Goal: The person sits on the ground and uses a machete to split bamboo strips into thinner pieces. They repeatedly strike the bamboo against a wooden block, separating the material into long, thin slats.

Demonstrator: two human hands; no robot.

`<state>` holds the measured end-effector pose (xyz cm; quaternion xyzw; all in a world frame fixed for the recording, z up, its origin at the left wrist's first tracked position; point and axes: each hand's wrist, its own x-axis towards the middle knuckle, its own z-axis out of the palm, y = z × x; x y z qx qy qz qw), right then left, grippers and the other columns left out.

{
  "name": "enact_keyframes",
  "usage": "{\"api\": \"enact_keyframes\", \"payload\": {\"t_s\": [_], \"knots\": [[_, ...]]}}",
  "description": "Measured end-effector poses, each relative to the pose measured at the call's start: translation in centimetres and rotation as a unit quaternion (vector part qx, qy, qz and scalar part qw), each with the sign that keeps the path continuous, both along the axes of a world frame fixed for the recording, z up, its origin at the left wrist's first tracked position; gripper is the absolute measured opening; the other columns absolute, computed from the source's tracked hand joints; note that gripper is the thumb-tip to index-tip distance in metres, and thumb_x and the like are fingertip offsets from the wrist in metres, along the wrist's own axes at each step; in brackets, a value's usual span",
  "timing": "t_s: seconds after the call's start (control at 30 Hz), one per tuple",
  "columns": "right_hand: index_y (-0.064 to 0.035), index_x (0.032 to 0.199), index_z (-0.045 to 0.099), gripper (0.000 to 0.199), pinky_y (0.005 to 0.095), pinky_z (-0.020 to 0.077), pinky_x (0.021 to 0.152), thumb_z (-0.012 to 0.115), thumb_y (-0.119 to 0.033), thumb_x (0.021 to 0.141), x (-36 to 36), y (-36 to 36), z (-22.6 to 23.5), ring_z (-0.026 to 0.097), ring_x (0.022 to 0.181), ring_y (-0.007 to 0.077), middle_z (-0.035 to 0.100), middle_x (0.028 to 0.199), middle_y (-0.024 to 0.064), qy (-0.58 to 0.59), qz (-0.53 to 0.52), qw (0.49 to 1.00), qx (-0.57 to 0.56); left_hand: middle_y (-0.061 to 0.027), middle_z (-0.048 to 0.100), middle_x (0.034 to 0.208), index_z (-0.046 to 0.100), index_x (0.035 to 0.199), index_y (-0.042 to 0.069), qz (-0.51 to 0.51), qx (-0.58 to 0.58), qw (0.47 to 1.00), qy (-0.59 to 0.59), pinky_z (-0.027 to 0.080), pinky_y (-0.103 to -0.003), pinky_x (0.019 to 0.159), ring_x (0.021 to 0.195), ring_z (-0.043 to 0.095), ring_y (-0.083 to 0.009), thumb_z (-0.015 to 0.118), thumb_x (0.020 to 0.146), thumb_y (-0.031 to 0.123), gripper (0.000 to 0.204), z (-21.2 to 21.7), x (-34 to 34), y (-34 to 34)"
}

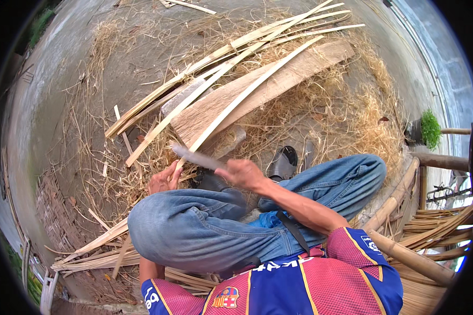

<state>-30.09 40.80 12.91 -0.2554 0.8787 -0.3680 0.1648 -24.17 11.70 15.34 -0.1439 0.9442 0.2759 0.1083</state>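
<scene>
A long pale bamboo strip [254, 85] slants over a wooden plank [320, 63], its near end at my left hand. Beside my raised knee, my left hand [164, 178] is closed around that end. My right hand [242, 173] grips a knife by its handle, which the fingers hide. The knife's blade [192, 156] is blurred and points left, crossing the strip just beyond my left fingers. I cannot tell whether it cuts into the strip.
More bamboo strips [210, 65] lie across the far ground and plank. Curly shavings [373, 121] cover the ground. A strip bundle [97, 258] sits at left. Sandals [284, 163] rest beyond my legs. Bamboo poles [410, 257] and a potted plant [424, 130] stand at right.
</scene>
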Motion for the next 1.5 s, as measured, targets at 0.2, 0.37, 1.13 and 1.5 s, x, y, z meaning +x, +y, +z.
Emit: {"api": "enact_keyframes", "payload": {"t_s": [0.2, 0.37, 1.13, 1.5], "knots": [[-0.0116, 0.064, 0.052, 0.057, 0.0363, 0.0420, 0.041, 0.059, -0.055, 0.099, -6.2, 4.8, 0.0, 0.048, 0.044, 0.0155, 0.053, 0.057, 0.0037, 0.078, -0.043, 0.995, 0.038, -0.0093, 0.078, 0.088, 0.075, 0.123, 0.023, 0.065, 0.159, 0.984, -0.035, 0.055, -0.039, 0.073, 0.080, 0.073, -0.0196, 0.066, 0.098, 0.045, 0.035, 1.2, -0.1, -1.4], [-0.0161, 0.058, 0.044, 0.068, 0.0255, 0.0225, 0.031, 0.041, -0.067, 0.102, -14.6, 12.3, -0.9, 0.033, 0.035, 0.0075, 0.041, 0.045, -0.0039, 0.063, -0.210, 0.972, 0.085, -0.0097, 0.078, 0.088, 0.075, 0.123, 0.020, 0.053, 0.162, 0.985, -0.031, 0.055, -0.037, 0.073, 0.076, 0.071, -0.0174, 0.066, 0.098, 0.040, 0.033, 1.8, -0.7, -0.6], [-0.0055, 0.075, 0.061, 0.060, 0.0445, 0.0543, 0.057, 0.057, -0.061, 0.098, -0.6, -1.6, 3.4, 0.065, 0.058, 0.0280, 0.065, 0.070, 0.0131, 0.028, 0.083, 0.995, 0.054, -0.0191, 0.073, 0.089, 0.073, 0.115, 0.017, 0.043, -0.042, 0.987, -0.149, 0.053, -0.048, 0.072, 0.083, 0.072, -0.0373, 0.061, 0.099, 0.048, 0.037, 0.9, 1.1, 1.1], [-0.0167, 0.057, 0.042, 0.066, 0.0273, 0.0244, 0.033, 0.044, -0.065, 0.103, -16.3, 13.8, -0.8, 0.033, 0.037, 0.0074, 0.035, 0.044, -0.0057, 0.047, -0.260, 0.958, 0.112, -0.0155, 0.071, 0.086, 0.069, 0.100, 0.016, 0.043, -0.011, 0.981, -0.191, 0.052, -0.050, 0.072, 0.083, 0.070, -0.0388, 0.054, 0.101, 0.055, 0.042, 2.5, 0.4, 1.4]]}}
